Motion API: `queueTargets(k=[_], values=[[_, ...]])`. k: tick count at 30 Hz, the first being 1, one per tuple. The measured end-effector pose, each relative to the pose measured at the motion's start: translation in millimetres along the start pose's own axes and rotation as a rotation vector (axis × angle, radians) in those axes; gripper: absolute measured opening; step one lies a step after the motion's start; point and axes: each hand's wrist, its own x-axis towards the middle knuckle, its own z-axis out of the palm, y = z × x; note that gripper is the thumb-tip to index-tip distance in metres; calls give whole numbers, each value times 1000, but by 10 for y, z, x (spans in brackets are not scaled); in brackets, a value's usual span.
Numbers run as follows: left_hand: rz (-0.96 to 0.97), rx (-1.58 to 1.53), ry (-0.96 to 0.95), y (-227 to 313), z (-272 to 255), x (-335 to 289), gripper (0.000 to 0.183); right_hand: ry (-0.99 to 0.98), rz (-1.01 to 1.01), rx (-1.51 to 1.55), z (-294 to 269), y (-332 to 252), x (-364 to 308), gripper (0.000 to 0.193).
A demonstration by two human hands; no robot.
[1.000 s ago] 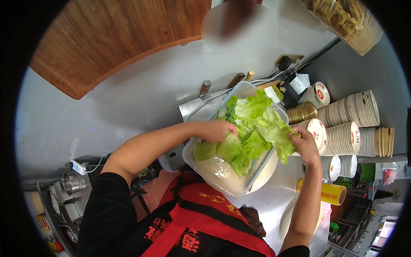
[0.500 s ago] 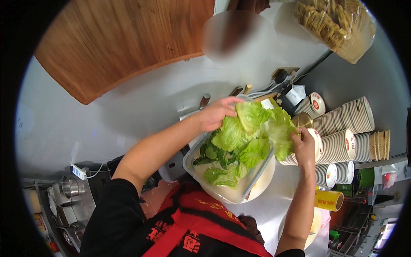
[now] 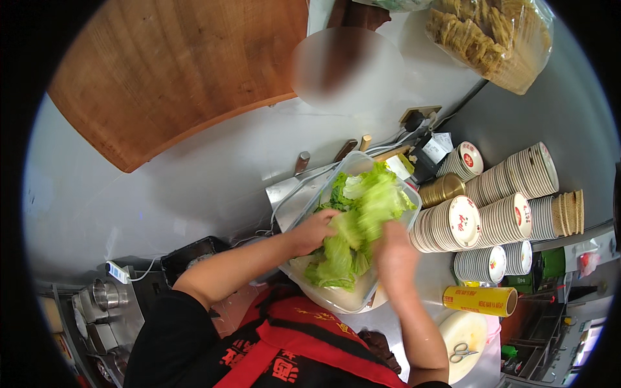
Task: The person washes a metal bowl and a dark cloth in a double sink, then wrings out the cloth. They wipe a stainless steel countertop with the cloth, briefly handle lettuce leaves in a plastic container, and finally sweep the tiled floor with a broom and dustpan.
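Pale green lettuce leaves fill much of a clear rectangular plastic tub, with darker leafy greens under them on the far left side. My left hand is over the tub's left side, its fingers closed on a lettuce leaf. Over the right side, my right hand is smeared by motion, so its fingers cannot be made out. A blurred lettuce leaf lies against that hand and stretches up toward the tub's far end.
Stacked bowls stand right of the tub, near a brass-coloured tin. A yellow roll and scissors on a round white board are nearer. Knife handles stick up behind the tub.
Both hands have come down and nearer to me, and the lettuce held up between them is now lower in the tub. My right hand has moved left, away from the bowls, uncovering the scissors.
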Motion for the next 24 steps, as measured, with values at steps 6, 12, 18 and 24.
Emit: queueTargets(k=[6, 12, 18, 24], values=[[258, 1239, 318, -111, 91, -568, 54, -563, -186, 306, 287, -120, -351, 28], [577, 1241, 175, 430, 216, -263, 53, -121, 50, 61, 167, 646, 432, 24], [553, 1368, 246, 387, 214, 685, 60, -210, 111, -2, 610, 890, 794, 49], [322, 1524, -95, 271, -7, 1008, 61, -456, 69, 65, 1000, 1003, 740, 66]])
